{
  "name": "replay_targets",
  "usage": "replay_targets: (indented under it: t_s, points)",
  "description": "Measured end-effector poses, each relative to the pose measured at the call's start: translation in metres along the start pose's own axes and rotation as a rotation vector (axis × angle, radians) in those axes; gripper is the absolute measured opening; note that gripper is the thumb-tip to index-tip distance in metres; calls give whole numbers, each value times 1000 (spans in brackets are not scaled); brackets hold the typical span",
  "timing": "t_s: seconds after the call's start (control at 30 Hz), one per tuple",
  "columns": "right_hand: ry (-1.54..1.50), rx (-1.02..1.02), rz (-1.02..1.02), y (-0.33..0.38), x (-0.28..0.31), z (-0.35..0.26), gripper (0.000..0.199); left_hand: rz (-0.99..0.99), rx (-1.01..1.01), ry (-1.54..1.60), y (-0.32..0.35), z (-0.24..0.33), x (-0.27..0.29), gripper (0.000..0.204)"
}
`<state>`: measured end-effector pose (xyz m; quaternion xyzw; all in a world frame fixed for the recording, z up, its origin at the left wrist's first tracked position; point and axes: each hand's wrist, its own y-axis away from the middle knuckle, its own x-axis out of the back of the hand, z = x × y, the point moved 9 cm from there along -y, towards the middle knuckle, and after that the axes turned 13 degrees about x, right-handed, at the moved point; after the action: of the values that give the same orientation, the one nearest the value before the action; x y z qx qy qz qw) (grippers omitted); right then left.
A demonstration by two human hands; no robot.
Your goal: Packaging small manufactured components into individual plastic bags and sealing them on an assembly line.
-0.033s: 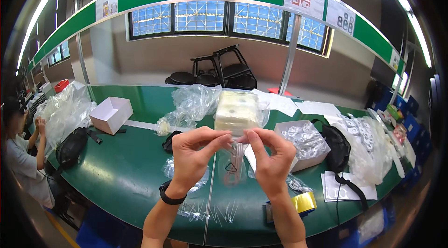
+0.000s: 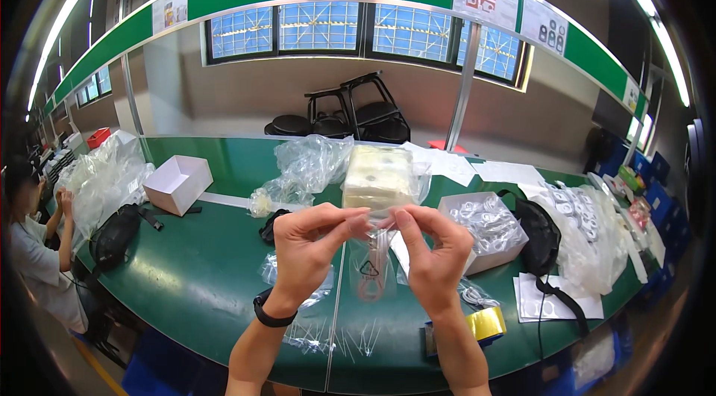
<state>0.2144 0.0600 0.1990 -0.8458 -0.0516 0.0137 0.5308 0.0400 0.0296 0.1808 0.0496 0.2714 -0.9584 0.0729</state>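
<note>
My left hand (image 2: 307, 248) and my right hand (image 2: 436, 250) are raised over the middle of the green table, both pinching the top edge of a small clear plastic bag (image 2: 371, 271). The bag hangs between them, with a dark triangular mark on its front. Inside it lies a pale looped item that looks like a coiled cable. Its upper end is partly hidden by my fingers. Behind my hands stands a stack of yellowish packs (image 2: 378, 172). Near my right hand is a white box (image 2: 485, 228) filled with bagged white pieces.
A roll of yellow tape (image 2: 486, 325) sits by my right forearm. Thin white ties (image 2: 358, 340) lie between my arms. An open white box (image 2: 179, 183) and a black pouch (image 2: 115, 238) are at left. Another person (image 2: 45, 262) works at the far left. Plastic wrap (image 2: 317, 161) lies behind.
</note>
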Motion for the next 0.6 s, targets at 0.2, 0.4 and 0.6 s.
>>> replay_targets:
  t_s: [0.2, 0.4, 0.6]
  points:
    - [-70, 129, -86, -9, 9, -21, 11, -107, -126, -154, 7, 24, -6, 23]
    - [-343, 152, -296, -9, 16, -34, 26, -123, -184, -189, 26, 50, -15, 34]
    - [-470, 138, -389, -8, 16, -51, 34, -293, -241, -193, 38, 68, -25, 39]
